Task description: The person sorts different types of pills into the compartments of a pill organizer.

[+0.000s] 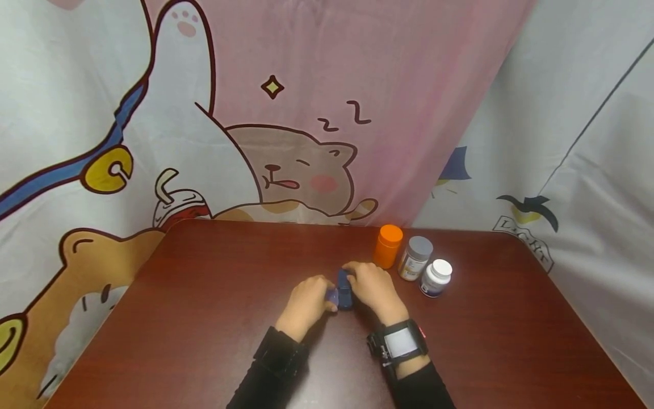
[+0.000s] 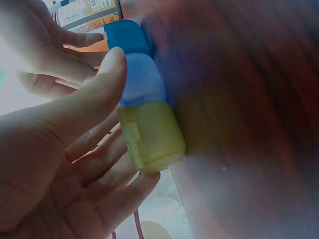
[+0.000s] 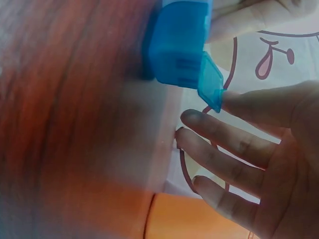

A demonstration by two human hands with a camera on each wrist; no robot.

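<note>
A small pill organizer stands on the table, its blue compartment dark in the head view. In the left wrist view a light blue compartment and a yellow-green compartment join it in a row. My left hand holds the organizer from the left, thumb against the row's near edge and fingers on the far side. My right hand is at the blue end. In the right wrist view its thumb touches the blue compartment's raised flap lid, while the other fingers extend loosely. The compartment's inside is hidden.
An orange bottle, a grey-capped bottle and a white bottle stand just beyond and right of my right hand. The brown table ends at a printed cloth backdrop.
</note>
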